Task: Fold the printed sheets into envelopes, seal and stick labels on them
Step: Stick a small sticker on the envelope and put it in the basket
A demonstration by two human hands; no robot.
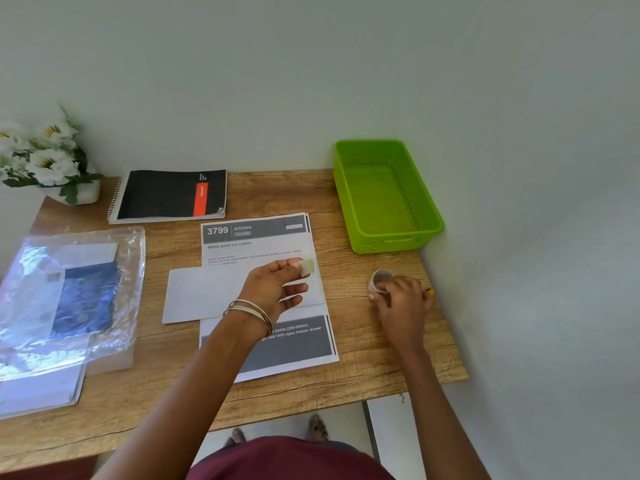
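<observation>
envelope [207,294] lies across printed sheets [263,244] at frame centre; left hand [277,289] pinches tape piece [307,266] above it; right hand [401,299] grips tape roll [379,280] on desk [363,358].

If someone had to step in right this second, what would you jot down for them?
Left hand: pinching a torn piece of tape over the envelope.
Right hand: on the tape roll, at the table's right side.
The envelope lies across the printed sheets; the green basket is empty.
Done: tape torn off.
Left: seal this envelope, label it, then fold the remaining sheets.
</observation>
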